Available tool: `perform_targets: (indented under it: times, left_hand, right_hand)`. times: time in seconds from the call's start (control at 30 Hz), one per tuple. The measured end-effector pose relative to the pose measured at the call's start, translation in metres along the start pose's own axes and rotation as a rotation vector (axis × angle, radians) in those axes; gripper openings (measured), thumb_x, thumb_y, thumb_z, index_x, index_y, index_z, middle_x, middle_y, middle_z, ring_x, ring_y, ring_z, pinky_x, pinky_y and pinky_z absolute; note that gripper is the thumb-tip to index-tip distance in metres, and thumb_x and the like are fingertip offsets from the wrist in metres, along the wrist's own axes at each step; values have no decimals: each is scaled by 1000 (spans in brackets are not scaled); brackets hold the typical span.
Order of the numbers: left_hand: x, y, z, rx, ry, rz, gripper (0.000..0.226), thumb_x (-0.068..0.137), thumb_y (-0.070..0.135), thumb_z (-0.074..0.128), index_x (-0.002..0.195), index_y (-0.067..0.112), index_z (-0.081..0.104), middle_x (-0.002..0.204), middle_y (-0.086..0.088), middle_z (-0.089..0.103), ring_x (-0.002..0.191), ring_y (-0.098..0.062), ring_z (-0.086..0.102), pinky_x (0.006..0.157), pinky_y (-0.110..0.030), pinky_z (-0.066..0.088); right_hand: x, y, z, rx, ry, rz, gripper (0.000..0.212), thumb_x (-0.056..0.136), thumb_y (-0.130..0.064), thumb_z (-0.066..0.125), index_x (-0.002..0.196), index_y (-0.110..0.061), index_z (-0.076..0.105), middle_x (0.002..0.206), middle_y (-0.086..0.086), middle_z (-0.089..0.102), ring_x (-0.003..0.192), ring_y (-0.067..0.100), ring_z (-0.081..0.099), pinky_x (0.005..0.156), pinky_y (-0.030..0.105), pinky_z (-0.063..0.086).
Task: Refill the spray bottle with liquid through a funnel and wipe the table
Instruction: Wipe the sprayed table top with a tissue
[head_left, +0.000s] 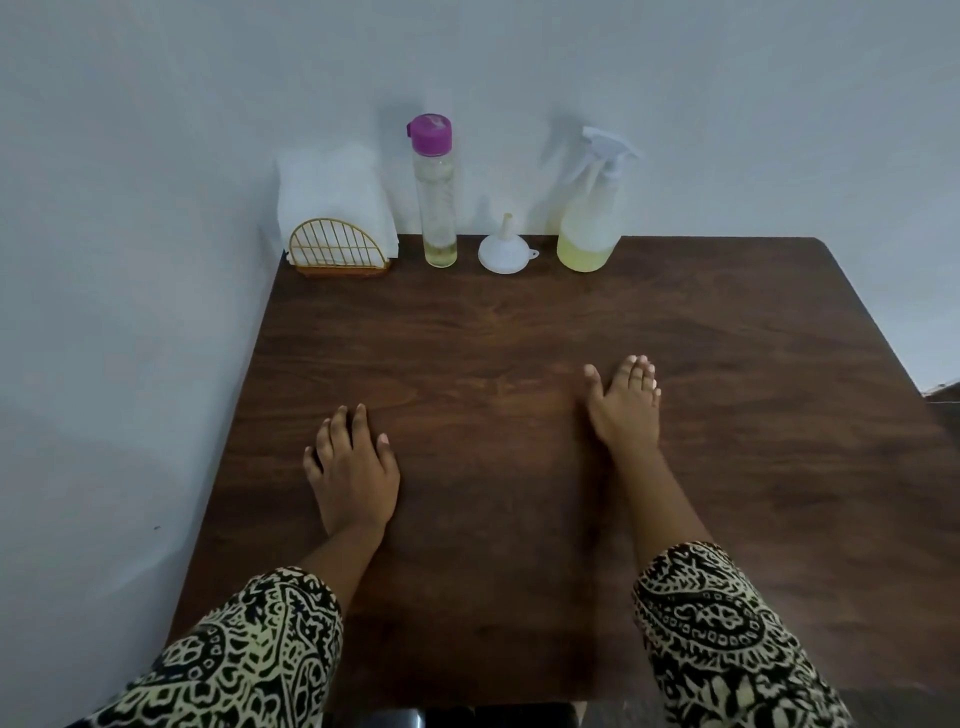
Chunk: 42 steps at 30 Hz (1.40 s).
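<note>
- Upper centre-left: napkin holder (337, 247), tall bottle (435, 192), funnel (503, 249), spray bottle (592, 208) lined along the desk (519, 322) back edge.
- Left hand (353, 467) flat on desk, fingers released.
- Right hand (623, 405) just right of centre, fingers released, grasping nothing; bare desk between hands and bottles.

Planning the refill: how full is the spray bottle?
Mostly empty: the spray bottle stands upright with yellowish liquid only in its bottom part.

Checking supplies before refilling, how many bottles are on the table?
2. The tall bottle with the purple cap stands left of the funnel; the spray bottle stands right of it. None appear hidden.
</note>
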<state>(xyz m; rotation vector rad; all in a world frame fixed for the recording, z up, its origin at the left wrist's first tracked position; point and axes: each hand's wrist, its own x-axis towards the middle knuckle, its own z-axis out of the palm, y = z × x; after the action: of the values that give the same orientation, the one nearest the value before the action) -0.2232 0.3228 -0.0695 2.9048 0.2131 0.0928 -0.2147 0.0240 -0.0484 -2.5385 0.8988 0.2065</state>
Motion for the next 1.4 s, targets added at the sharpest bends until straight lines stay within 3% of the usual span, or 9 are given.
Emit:
perform_targets:
  times: [0.1, 0.3, 0.5, 0.67, 0.8, 0.93, 1.13, 1.27, 1.4]
  left_hand:
    - [0, 2, 0, 4, 8, 1, 48, 94, 28, 52, 138, 12, 48, 144, -13, 46, 135, -33, 38, 106, -56, 29]
    - [1, -1, 3, -41, 12, 16, 50, 92, 25, 54, 140, 13, 47, 147, -9, 46, 138, -29, 38, 108, -54, 27]
    - [1, -1, 2, -21, 27, 5, 47, 93, 28, 54, 137, 12, 51, 145, -10, 48, 136, -29, 39, 106, -55, 30]
    - [1, 0, 1, -16, 17, 1, 47, 93, 28, 54, 137, 12, 51, 144, -10, 48, 136, -29, 40, 106, -55, 30]
    - [2, -2, 3, -21, 10, 3, 46, 93, 27, 53, 138, 13, 50, 146, -10, 47, 137, -29, 38, 107, -54, 29]
    - [2, -4, 4, -45, 22, 7, 45, 92, 19, 54, 136, 13, 51, 145, -10, 48, 136, -30, 39, 106, -55, 29]
    - [2, -2, 0, -25, -9, 8, 46, 95, 20, 49, 140, 13, 47, 148, -10, 43, 139, -29, 34, 108, -55, 26]
    - [0, 0, -2, -25, -18, 8, 46, 95, 20, 48, 140, 13, 46, 148, -11, 42, 139, -30, 33, 109, -55, 25]
    - [0, 0, -3, -36, -18, 12, 45, 96, 19, 48, 140, 12, 47, 149, -11, 42, 140, -30, 32, 109, -55, 24]
  right_hand:
    - [-9, -43, 26, -43, -3, -70, 83, 97, -57, 24, 149, 4, 3, 157, 25, 0, 147, 32, -6, 119, 45, -4]
    - [-81, -170, 92, 45, -284, -623, 79, 97, -56, 29, 151, -5, 2, 159, 17, -1, 148, 24, -10, 117, 39, -7]
    - [-33, -103, 58, 14, -35, -313, 88, 94, -61, 31, 150, 2, 5, 157, 23, 11, 146, 34, 11, 118, 40, 7]
    - [5, -38, 17, 87, 21, -52, 84, 96, -57, 25, 149, 3, 0, 159, 20, 5, 148, 29, 2, 120, 40, 1]
    - [-25, -99, 56, -1, -16, -278, 84, 96, -55, 31, 148, 6, 6, 157, 26, 7, 147, 35, 3, 119, 42, -1]
    - [-94, -144, 89, -18, -223, -618, 76, 98, -53, 28, 151, -6, 2, 160, 12, 0, 148, 22, -3, 118, 36, -7]
    - [-51, -30, 44, -52, 73, -302, 78, 96, -54, 32, 152, -6, 6, 160, 10, 12, 147, 25, 12, 118, 41, 5]
    - [-24, 27, 2, 40, 82, -17, 78, 98, -53, 26, 150, -1, 1, 160, 13, 7, 148, 25, 5, 120, 43, 1]
    - [-58, -20, 35, 3, 55, -139, 83, 97, -51, 34, 148, 4, 0, 158, 21, 1, 147, 34, 4, 119, 41, -2]
